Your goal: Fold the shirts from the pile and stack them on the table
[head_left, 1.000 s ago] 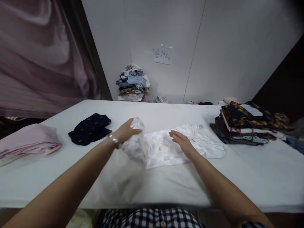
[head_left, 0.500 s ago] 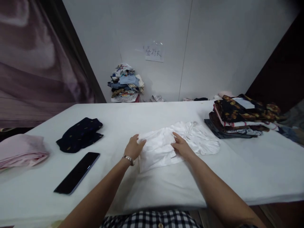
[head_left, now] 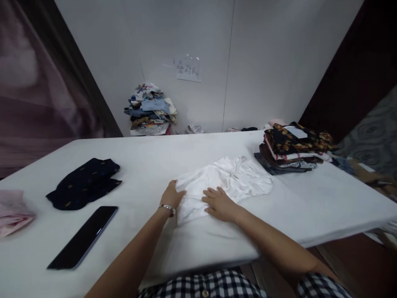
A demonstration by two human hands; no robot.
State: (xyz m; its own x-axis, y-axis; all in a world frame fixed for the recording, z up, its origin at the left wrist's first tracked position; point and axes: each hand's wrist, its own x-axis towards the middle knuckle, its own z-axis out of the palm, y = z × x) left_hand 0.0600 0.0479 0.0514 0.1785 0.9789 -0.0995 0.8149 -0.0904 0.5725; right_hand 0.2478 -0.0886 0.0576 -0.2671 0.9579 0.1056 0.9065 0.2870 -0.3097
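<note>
A white garment [head_left: 229, 178] lies spread and wrinkled on the white-covered table [head_left: 149, 157], its gathered end toward the right. At its left edge rests my left hand [head_left: 172, 195], thumb apart from the fingers, a metal bracelet on the wrist. My right hand [head_left: 219, 203] lies palm down on the lower middle of the cloth with its fingers spread. Neither hand has the fabric pinched, as far as shows.
A dark patterned garment [head_left: 85, 183], a black phone-like slab [head_left: 83, 236] and pink cloth [head_left: 14, 213] are on the left. Folded clothes [head_left: 293, 145] are stacked at the right. Behind the table stands a clothes pile [head_left: 151, 109]; a sign [head_left: 188, 69] hangs on the wall.
My right hand has moved left and nearer to me, from a loose grasp at the fabric to lying flat with fingers spread. The fabric there is flatter. The view has turned right.
</note>
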